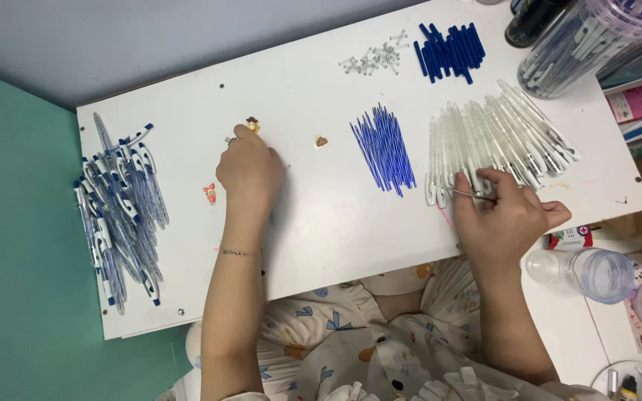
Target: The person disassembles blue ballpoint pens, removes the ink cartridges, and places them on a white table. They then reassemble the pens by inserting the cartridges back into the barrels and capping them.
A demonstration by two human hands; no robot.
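Observation:
My left hand [250,172] rests knuckles-up on the white table [321,223] with its fingers curled. A thin grey tip pokes out at its right side, and the rest of that part is hidden under the hand. My right hand [505,217] is at the near end of a row of clear pen barrels [499,134], pinching one barrel between thumb and fingers. A bundle of blue refills [385,148] lies between the two hands. Finished blue-and-white pens [119,212] are piled at the table's left end.
Dark blue pen caps [451,50] and small clear springs [373,59] lie at the far edge. A clear jar of pen parts [588,41] stands at the far right. A plastic bottle [581,271] lies right of my arm. Small stickers [209,193] dot the table.

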